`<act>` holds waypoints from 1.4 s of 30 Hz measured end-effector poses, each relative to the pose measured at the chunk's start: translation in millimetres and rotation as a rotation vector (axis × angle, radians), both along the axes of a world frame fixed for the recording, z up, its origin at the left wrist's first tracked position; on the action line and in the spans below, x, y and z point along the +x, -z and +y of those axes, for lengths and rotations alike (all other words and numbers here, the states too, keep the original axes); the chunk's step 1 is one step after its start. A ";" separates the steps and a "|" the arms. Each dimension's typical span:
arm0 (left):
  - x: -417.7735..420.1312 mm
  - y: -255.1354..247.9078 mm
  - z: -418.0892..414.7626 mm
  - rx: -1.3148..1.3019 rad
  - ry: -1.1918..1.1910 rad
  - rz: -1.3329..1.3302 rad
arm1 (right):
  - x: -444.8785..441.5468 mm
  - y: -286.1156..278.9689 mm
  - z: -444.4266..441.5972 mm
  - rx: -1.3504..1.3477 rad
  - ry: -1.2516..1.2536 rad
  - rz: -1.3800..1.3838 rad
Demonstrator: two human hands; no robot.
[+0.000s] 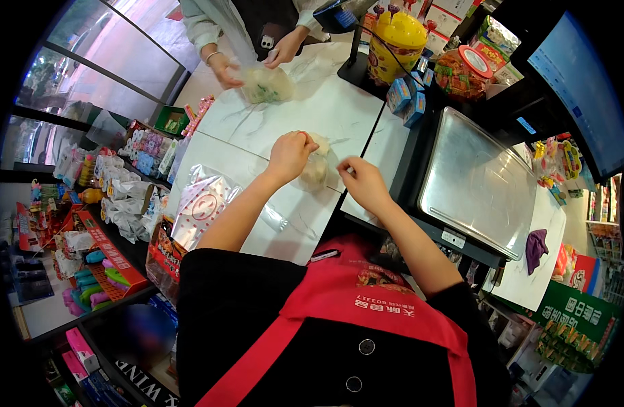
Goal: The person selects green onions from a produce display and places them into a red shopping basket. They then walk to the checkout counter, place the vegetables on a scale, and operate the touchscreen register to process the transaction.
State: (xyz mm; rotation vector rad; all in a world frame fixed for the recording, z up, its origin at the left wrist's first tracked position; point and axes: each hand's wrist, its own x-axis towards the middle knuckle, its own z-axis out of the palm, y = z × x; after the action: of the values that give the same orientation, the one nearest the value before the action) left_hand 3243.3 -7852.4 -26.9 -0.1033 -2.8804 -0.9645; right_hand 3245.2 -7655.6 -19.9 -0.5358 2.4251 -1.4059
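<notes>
A clear plastic bag (pixel 313 173) with pale, rounded contents rests on the white marble-patterned counter (pixel 306 109) in front of me. My left hand (pixel 293 155) is closed at the bag's upper left side, its fingers pinching the plastic. Just right of the bag is my right hand (pixel 361 182), fingers curled and thumb against them; whether it pinches a bit of the thin film cannot be made out. Across the counter, another person's hands (pixel 281 48) handle a second clear bag (pixel 267 85) with pale and green contents.
A metal scale platform (pixel 477 183) stands to my right beneath a monitor (pixel 579 91). Small blue boxes (pixel 407 102) and a yellow candy bucket (pixel 397 40) stand at the far right. A dotted plastic packet (pixel 202 206) lies by my left forearm. A purple cloth (pixel 536 249) hangs over the right counter.
</notes>
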 end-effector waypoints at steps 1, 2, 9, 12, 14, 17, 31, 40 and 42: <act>0.5 2.5 -3.0 0.082 -0.050 -0.110 | -6.5 10.1 -13.3 -0.010 0.013 0.088; 0.8 5.5 -6.2 0.164 -0.100 -0.220 | -10.5 20.4 -21.3 0.023 0.013 0.119; 26.8 50.5 -63.6 0.634 -0.253 -0.302 | 6.7 18.3 -65.8 0.328 -0.092 0.429; 32.3 37.2 -43.2 0.634 -0.164 -0.402 | 2.1 34.1 -76.5 0.475 -0.126 0.535; 31.0 35.0 -37.4 0.654 -0.170 -0.433 | -3.5 40.9 -77.8 0.527 -0.156 0.545; 34.6 49.0 -38.4 0.786 -0.152 -0.311 | -11.5 38.9 -70.0 0.252 -0.123 0.261; 41.0 28.1 5.3 0.227 -0.157 -0.184 | -46.2 22.4 -56.7 0.317 -0.412 0.462; 93.5 -14.8 -45.6 -0.127 -0.136 -0.352 | -69.3 52.9 -42.7 0.069 0.233 0.026; 96.1 -5.2 -52.9 -0.058 -0.083 -0.298 | -77.5 47.0 -41.1 -0.236 0.230 -0.286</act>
State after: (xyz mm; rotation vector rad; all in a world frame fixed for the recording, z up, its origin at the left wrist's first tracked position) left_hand 3339.4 -7905.3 -21.7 0.1689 -3.1515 -0.9545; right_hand 3167.7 -7696.7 -66.9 -0.0930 2.1594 -1.7416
